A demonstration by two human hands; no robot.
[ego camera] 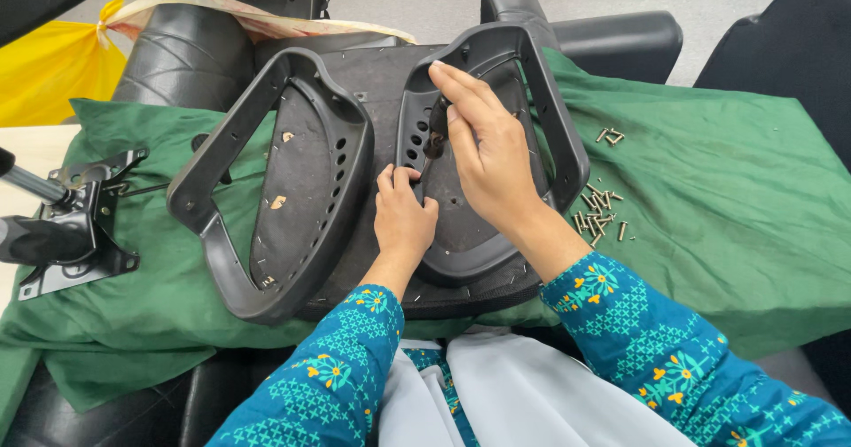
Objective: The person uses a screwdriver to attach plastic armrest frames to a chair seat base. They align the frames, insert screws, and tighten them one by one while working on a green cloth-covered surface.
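**Hands at work on an upturned chair seat**

A black seat (372, 101) lies upside down on a rumpled green cloth (709, 172), its underside a flat, dull fabric dotted with staples. Two moulded plastic armrests rest on it, each a curved loop with a row of oval holes along its inner plate. The left armrest (266, 181) lies untouched; the right armrest (496, 146) sits under both hands.

The right hand (487, 155) is clenched around a dark tool (436, 132), slim and upright, its lower end pressed against the plate of the right armrest beside the holes. The fingers wrap the handle from the top, thumb along its side. The left hand (403, 217) lies just below, fingers curled and pinched close around the tool's tip, knuckles touching the armrest plate; what they pinch is too small to tell.

To the right, on the cloth, lies a loose heap of short metal screws (598, 212), dull brass in colour, and a few more screws (610, 135) sit a little farther up. At the far left, a black steel bracket (80, 225) with bent flanges and a shiny rod lies half on the cloth, half on a pale surface (31, 150). Glossy padded black leather (182, 53) shows beyond the seat, and a yellow cloth (53, 66) is bunched in the far corner. Both sleeves are teal with a stitched flower pattern.
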